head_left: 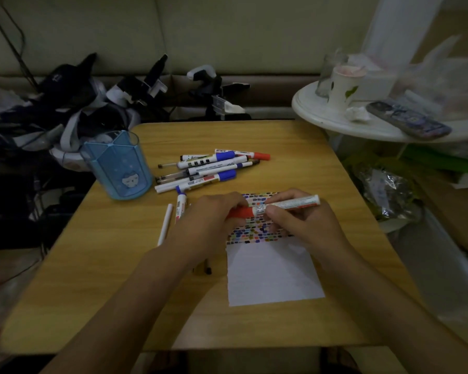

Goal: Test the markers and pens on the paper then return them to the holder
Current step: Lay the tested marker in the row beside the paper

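Both hands hold one red-capped white marker level above the paper. My left hand grips its red cap end; my right hand pinches the white barrel. The paper's upper part is covered with small coloured test marks. A pile of several markers and pens lies behind the paper. The blue translucent holder stands upright at the table's left, with no pens visible in it. A blue-capped marker and a white pen lie left of my left hand.
The wooden table carries all of this. A small dark cap or pen tip lies beside my left forearm. A white round side table with a cup and remote stands at the right. Dark gear is heaped at the back left.
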`<state>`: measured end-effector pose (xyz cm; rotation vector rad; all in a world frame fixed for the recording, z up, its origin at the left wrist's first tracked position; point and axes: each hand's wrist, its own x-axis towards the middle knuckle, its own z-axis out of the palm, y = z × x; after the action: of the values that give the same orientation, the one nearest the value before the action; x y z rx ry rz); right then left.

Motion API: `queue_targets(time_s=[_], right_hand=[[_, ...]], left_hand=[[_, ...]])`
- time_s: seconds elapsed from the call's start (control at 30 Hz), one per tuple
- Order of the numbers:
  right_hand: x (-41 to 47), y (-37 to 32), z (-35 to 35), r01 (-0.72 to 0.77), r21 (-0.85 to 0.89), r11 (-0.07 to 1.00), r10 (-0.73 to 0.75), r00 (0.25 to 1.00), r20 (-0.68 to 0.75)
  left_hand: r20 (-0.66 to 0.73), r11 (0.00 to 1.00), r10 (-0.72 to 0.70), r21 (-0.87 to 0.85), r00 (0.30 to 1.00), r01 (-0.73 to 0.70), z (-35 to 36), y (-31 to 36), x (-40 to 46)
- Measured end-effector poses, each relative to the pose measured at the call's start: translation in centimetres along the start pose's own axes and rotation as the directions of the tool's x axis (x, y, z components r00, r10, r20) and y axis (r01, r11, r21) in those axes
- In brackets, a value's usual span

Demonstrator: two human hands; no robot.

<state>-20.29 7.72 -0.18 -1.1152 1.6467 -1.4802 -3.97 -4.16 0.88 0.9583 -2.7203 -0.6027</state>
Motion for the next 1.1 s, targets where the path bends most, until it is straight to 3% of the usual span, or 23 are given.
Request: queue_targets(time_s=[0.77, 1.1], right_hand=[[0.5, 0.0, 0.8, -0.051, 0.052, 0.997, 0.053, 0.998, -0.029], [0.3, 0.1, 1.9, -0.094, 0.056, 0.994, 0.098, 0.993, -0.065]], left_hand=[[-0.099, 0.994, 0.081, -0.070, 0.992, -0.088, -0.3, 0.1, -0.7], [-0.082, 0.998, 0.056, 0.015, 0.995, -0.055, -0.3, 0.9, -1.5]])
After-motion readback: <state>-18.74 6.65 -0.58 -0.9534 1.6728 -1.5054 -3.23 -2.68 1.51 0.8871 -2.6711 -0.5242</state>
